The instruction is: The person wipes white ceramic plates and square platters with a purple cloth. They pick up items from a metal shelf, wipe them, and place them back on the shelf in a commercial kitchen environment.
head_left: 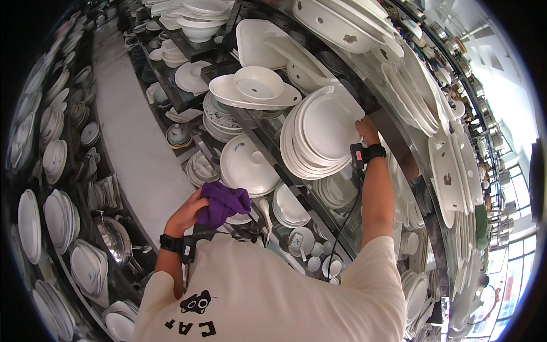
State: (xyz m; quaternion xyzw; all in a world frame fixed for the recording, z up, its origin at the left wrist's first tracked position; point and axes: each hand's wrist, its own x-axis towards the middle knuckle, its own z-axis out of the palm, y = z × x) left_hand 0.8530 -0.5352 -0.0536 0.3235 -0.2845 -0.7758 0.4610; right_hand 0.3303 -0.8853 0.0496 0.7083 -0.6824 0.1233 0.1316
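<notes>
My left hand [186, 213] grips a bunched purple cloth [223, 204] in front of my chest, to the left. Farther right, my right hand [366, 128] reaches to the far right edge of a stack of white round plates [327, 128] on a glass shelf. Its fingers are at the rim of the plates, partly hidden, so whether they hold a plate cannot be told. Left of the stack, a white shallow bowl [257, 84] sits on a white oval dish [222, 92]. Below these, a large white lid with a round knob [241, 166] lies on a lower level.
White oval dishes with cut-out holes [333, 28] fill the upper shelf. A dark shelf edge [295, 188] runs diagonally before me. Small bowls and a white spoon [302, 252] are below. Left, a pale floor aisle [128, 115] separates more crockery shelves. A cable [342, 235] hangs by my right arm.
</notes>
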